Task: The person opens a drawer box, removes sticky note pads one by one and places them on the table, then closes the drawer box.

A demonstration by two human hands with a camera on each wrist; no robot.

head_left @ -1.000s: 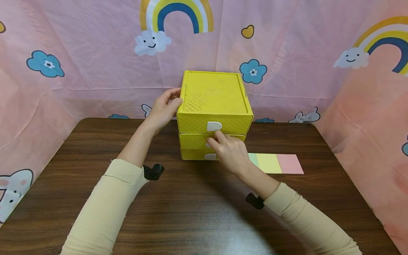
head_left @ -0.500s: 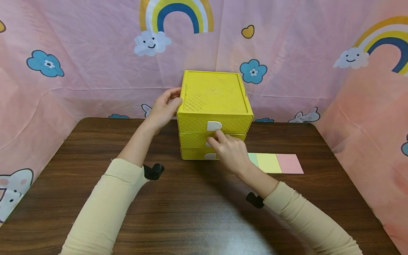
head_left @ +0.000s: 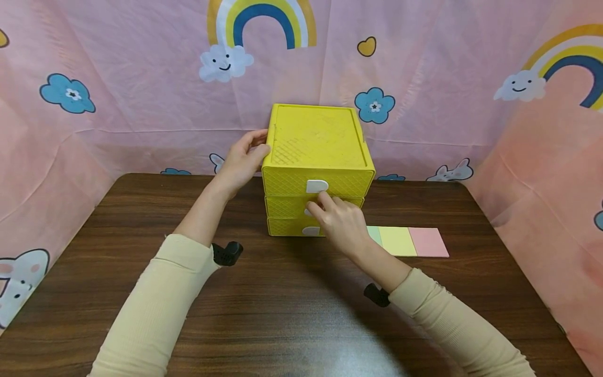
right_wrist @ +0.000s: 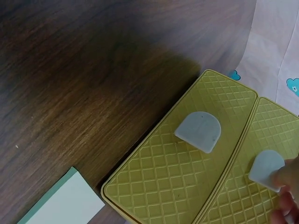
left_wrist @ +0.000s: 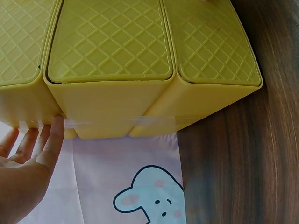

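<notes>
- Closest to the person, pale sleeves (head_left: 155,303) reach in low over the dark table (head_left: 264,314).
- The right hand (head_left: 346,228) comes next, its fingers bent, thumb and finger pinching the white middle handle (right_wrist: 266,168).
- Just right of that hand a green pad (head_left: 374,235), a yellow pad (head_left: 398,242) and a pink pad (head_left: 428,242) lie flat in a row, edge to edge.
- The yellow drawers (head_left: 317,170) stand upright on the table towards its back edge, three high, fronts facing the person. Each front is wider than tall, its long axis running left to right. All three look closed.
- The top handle (head_left: 317,186) has its rounded end to the right; the bottom handle (head_left: 311,231) has its own to the left.
- The left hand (head_left: 242,162) is spread fairly straight against the left side of the top drawer, steadying nothing else and gripping nothing.
- Behind everything hangs a pink cloth (head_left: 141,94) printed with rainbows, flowers and rabbits.
</notes>
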